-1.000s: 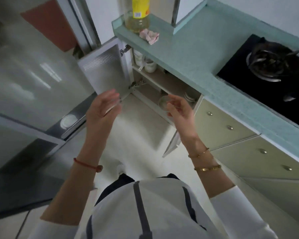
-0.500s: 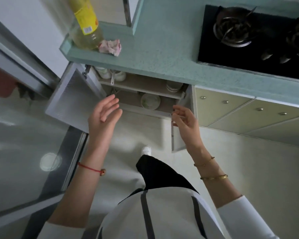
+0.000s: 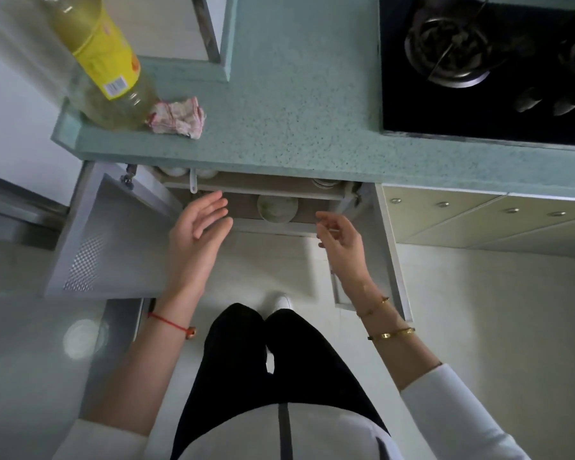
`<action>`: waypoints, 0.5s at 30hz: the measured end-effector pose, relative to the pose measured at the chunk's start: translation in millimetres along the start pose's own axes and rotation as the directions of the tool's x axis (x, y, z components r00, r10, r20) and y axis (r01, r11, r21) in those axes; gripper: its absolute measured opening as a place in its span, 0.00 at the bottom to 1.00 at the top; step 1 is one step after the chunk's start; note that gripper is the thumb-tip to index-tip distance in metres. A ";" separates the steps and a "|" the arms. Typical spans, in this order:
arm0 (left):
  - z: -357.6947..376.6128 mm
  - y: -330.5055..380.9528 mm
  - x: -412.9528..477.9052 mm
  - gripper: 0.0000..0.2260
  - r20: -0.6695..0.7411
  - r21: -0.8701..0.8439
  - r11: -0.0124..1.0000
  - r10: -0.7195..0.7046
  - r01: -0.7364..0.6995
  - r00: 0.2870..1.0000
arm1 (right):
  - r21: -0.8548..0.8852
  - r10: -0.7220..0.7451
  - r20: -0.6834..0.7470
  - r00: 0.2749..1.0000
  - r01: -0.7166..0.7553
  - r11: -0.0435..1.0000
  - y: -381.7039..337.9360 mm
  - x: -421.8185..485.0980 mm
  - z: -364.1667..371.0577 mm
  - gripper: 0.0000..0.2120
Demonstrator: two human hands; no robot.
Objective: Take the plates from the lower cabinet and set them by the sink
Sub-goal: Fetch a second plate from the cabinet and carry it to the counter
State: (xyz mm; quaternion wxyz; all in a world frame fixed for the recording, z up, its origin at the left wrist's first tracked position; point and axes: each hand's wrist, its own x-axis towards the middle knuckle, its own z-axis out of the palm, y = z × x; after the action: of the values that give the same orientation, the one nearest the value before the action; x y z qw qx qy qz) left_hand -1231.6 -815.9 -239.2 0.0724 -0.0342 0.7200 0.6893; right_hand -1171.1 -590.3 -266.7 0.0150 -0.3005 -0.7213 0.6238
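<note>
Hovering before cabinet (image 3: 243, 212) | left hand (image 3: 196, 232) straight-fingered | right hand (image 3: 342, 239) curled, apparently empty

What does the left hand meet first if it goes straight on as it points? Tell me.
Probably the shelf, just beyond the left hand; the plates sit to the right of that line. Depth is unclear: it may pass under the shelf instead.

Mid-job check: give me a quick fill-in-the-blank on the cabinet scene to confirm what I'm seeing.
1. The round pale plate sits on the ____ shelf of two.
2. The left hand and right hand both hold ____.
3. The perforated grey cabinet door beside the left hand stands ____.
Missing words: lower; nothing; open.
</note>
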 end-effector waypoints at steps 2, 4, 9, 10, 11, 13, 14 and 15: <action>-1.0 -22.7 16.7 0.18 0.013 0.009 1.000 -0.008 0.008 1.000 | -0.021 0.030 -0.012 0.999 -0.030 0.999 20.7 18.2 13.2 0.09; -2.9 -53.2 35.2 0.17 0.025 0.021 1.000 -0.017 0.017 1.000 | -0.040 0.052 -0.026 0.998 -0.053 0.998 49.3 39.8 29.1 0.08; -3.7 -155.5 85.3 0.17 0.035 0.068 0.997 -0.047 0.044 0.998 | -0.050 0.098 -0.044 0.994 -0.100 0.994 142.1 106.6 72.6 0.09; -2.0 -178.4 96.5 0.17 0.035 0.074 0.996 -0.049 0.046 0.998 | -0.037 0.104 -0.048 0.993 -0.106 0.994 161.7 121.3 80.7 0.08; -0.2 -201.2 107.8 0.17 0.036 0.086 0.995 -0.052 0.049 0.998 | -0.020 0.114 -0.062 0.992 -0.115 0.993 181.1 134.8 88.4 0.09; 4.7 -253.1 134.5 0.17 0.043 0.104 0.993 -0.057 0.053 0.997 | -0.003 0.108 -0.104 0.989 -0.109 0.994 223.0 167.9 106.1 0.09; 7.8 -279.7 148.9 0.17 0.054 0.122 0.991 -0.063 0.056 0.997 | -0.010 0.100 -0.120 0.988 -0.102 0.995 243.7 185.4 114.7 0.09; 11.0 -306.7 163.8 0.17 0.056 0.145 0.988 -0.068 0.060 0.996 | -0.023 0.089 -0.126 0.988 -0.092 0.995 264.1 204.3 123.3 0.08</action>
State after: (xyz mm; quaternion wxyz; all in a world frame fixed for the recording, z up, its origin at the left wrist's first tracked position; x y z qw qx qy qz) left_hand -1346.9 -811.1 -567.3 0.1186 -0.0311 0.7636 0.6340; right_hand -1277.7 -596.9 -606.3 0.0273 -0.3715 -0.7135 0.5934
